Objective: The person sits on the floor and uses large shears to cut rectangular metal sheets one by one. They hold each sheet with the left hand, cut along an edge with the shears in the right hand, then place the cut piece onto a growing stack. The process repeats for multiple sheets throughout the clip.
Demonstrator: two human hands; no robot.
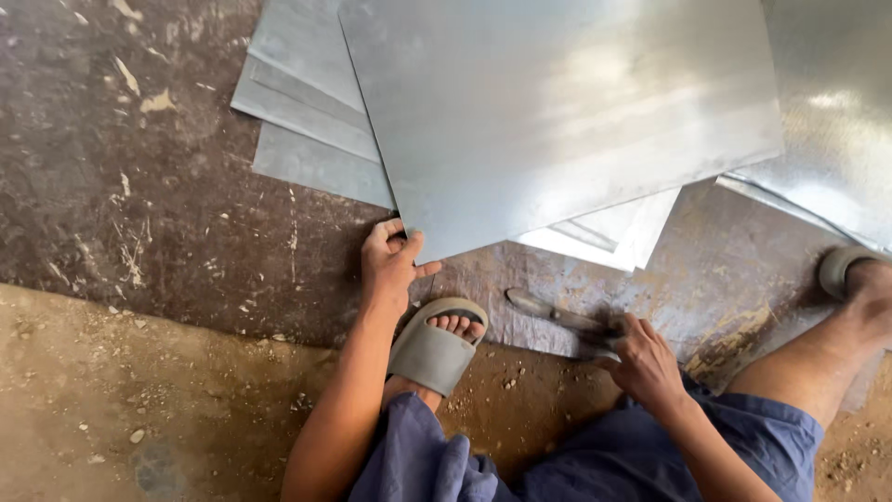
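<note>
A large shiny metal sheet [557, 112] lies on top of a stack of similar sheets on the floor. My left hand [390, 262] grips the near left corner of that top sheet, thumb on top. My right hand [641, 358] is closed around the handles of metal tin snips [557, 316], whose blades lie flat on the floor and point left. I am squatting, with my left foot in a grey slide sandal [437, 349] between my two hands.
More metal sheets [307, 121] stick out under the top one at the left, and another sheet [836, 112] lies at the right. My right foot and sandal [841, 270] are at the right edge. The floor [139, 232] is stained concrete, dusty near me.
</note>
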